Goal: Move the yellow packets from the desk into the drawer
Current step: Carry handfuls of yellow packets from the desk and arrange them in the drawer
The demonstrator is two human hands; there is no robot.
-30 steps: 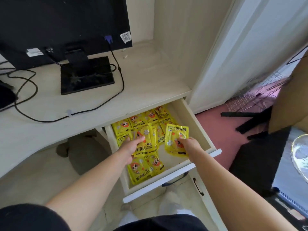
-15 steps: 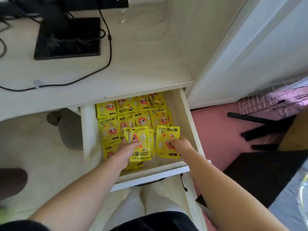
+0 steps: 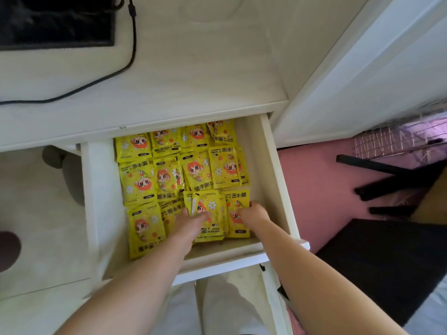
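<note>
The pale wooden drawer stands pulled out under the desk, filled with several yellow hand-warmer packets lying flat in rows. My left hand grips a small stack of yellow packets low in the drawer's front middle. My right hand holds one yellow packet at its edge, down in the front right corner beside the stack. The visible part of the desk top carries no packets.
A black monitor base and a black cable lie on the desk at upper left. A white door panel rises at right. Pink floor, black bars and a wire rack sit to the right.
My view has tilted down and closer over the drawer. Both hands have lowered their packets further, from above the drawer down onto its front part.
</note>
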